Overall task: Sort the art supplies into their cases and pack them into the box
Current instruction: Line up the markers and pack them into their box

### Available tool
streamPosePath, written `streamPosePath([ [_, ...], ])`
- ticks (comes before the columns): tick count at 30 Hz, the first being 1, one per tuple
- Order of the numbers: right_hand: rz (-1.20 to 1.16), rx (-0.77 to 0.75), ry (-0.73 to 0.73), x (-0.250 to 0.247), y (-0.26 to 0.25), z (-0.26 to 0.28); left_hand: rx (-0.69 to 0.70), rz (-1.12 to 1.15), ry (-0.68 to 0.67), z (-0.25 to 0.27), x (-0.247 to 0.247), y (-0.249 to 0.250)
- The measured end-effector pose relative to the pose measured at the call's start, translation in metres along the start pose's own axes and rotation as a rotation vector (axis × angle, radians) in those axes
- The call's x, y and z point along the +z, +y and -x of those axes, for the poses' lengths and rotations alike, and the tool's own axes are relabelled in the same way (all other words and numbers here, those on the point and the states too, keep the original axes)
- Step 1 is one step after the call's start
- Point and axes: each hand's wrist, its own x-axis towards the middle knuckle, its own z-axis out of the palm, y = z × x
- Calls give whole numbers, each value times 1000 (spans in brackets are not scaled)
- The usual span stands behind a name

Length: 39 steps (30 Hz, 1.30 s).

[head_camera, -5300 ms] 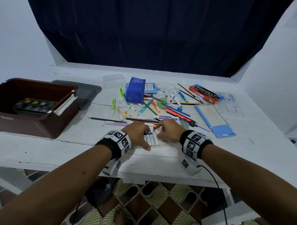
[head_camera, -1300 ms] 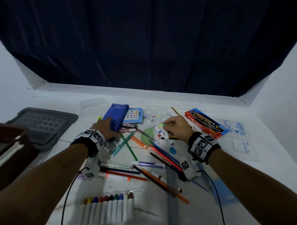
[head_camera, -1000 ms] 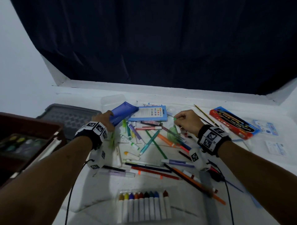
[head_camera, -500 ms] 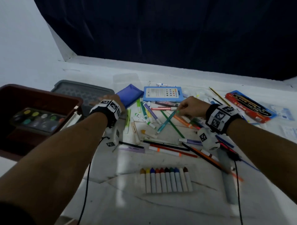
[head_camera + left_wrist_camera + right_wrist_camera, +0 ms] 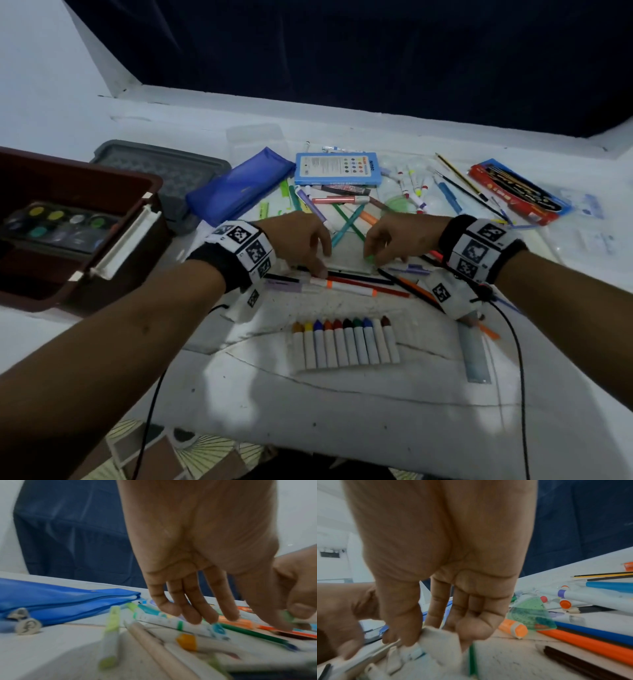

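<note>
Loose markers and pencils [image 5: 349,219] are strewn across the middle of the white table [image 5: 342,411]. My left hand [image 5: 320,263] reaches down into them with straight fingers, the fingertips [image 5: 197,618] touching white markers and holding nothing. Just to its right, my right hand [image 5: 371,255] pinches a white marker with a green cap [image 5: 436,635] between thumb and fingers. A row of crayons [image 5: 346,342] lies in a clear sleeve near me. The blue zip pouch [image 5: 239,186] lies flat at the back left. The brown box [image 5: 147,192] at the left holds a watercolour palette [image 5: 58,222].
A grey lid [image 5: 164,171] lies behind the box. The blue marker case [image 5: 337,168], a clear plastic case [image 5: 255,140], a green protractor [image 5: 532,612] and a red pencil box [image 5: 517,192] lie at the back. A ruler [image 5: 474,356] lies at the right front.
Both hands have drawn back from the far pile to the near middle. The left hand has let go of the blue pouch. The right hand still holds the green-capped marker.
</note>
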Motion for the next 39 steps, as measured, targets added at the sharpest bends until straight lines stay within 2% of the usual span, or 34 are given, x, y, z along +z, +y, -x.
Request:
streamPosePath([
  [3, 20, 76, 46, 1, 13, 11, 28, -108, -28, -7, 8, 1],
  [6, 9, 142, 203, -5, 29, 28, 37, -149, 71, -15, 7, -4],
  [9, -21, 188, 309, -8, 44, 47, 11, -168, 139, -21, 5, -13],
  [13, -158, 232, 398, -9, 57, 67, -59, -170, 140, -28, 1, -21],
  [21, -256, 259, 439, -6, 62, 67, -146, -179, 184, -27, -12, -29],
  [24, -223, 199, 430, -5, 49, 55, -177, -162, 202, -21, -19, -31],
  [29, -199, 120, 398, -9, 22, 23, -315, -187, 208, -2, -25, -42],
  [32, -210, 69, 376, -11, 7, 4, -321, -75, 208, 9, -26, -45],
  [39, -259, 34, 325, -14, -16, -22, -325, 508, 224, 21, -31, -49],
])
